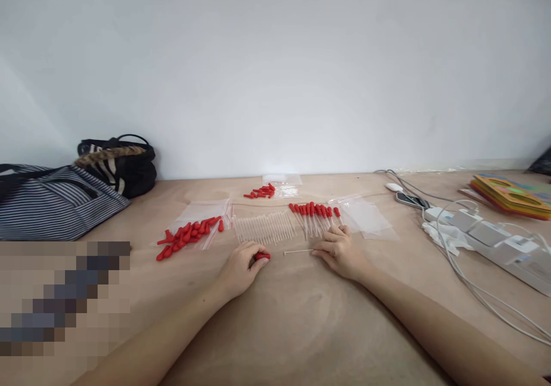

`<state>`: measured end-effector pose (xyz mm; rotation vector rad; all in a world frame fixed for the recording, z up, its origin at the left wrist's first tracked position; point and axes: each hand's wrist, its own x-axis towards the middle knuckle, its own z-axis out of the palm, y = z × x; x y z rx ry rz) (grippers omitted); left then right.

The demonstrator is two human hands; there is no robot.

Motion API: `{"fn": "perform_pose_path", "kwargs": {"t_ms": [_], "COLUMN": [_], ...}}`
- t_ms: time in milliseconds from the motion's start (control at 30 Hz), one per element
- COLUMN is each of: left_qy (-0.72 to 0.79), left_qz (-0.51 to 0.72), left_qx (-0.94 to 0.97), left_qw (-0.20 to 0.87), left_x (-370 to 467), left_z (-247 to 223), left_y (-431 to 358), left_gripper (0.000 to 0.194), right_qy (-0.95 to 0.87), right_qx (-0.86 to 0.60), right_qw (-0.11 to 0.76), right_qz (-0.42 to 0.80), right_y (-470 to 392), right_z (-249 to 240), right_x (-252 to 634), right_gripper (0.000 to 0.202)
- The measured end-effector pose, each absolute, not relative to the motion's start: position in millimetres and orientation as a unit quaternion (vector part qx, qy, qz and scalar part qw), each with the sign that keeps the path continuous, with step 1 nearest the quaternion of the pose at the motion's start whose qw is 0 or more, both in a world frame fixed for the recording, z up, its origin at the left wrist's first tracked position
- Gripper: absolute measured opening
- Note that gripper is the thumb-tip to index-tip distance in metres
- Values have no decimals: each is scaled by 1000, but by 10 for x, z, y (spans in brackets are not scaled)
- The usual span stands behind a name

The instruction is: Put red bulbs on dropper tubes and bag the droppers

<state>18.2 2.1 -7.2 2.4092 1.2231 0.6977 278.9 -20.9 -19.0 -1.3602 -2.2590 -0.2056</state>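
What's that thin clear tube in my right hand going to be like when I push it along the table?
The tube looks straight and unsagging from the right hand, so it is probably stiff. Being so slender, it is likely light and perhaps easy to snap. Its long, rod-like shape suggests it may roll.

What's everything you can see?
Rubbery bulb caps: many, red, left
Thin plastic tubes: many, clear, middle
Capped tubes: several, clear, red, centre-right
Small rubbery pieces: several, red, back
Flat plastic bags: several, clear, left, back, right
Cloth bags: two, striped, black, left
Plastic power strip: one, white, right
Cables: several, pale, right
Flat gadget: one, black, right
Crumpled tissue: one, white, right
Flat stack: one, multicoloured, right
Wooden table: one, brown, below
Wall: one, white, back
Hands: two, bare, front
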Motion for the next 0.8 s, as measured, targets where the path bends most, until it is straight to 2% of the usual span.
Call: {"fn": "perform_pose_path", "kwargs": {"t_ms": [267,367,567,800], "left_qy": [401,405,411,426], "left_qz": [248,244,250,274], "left_qx": [864,861,859,839], "left_qw": [178,185,173,199], "left_x": [190,194,264,374], "left_z": [-61,-60,-99,-152], "left_y": [4,13,40,55], "left_gripper": [15,16,11,7], "right_qy": [-830,-818,-782,-770], "right_qx": [-495,-510,-553,-549], "right_qw": [257,268,281,322], "right_qz": [-19,-2,64,26], "right_y": [-251,-223,-141,-206], "right_z": [-187,-199,-276,-264], "right_x": [2717,2612,2373,2302], "right_gripper": [17,24,9,8]}}
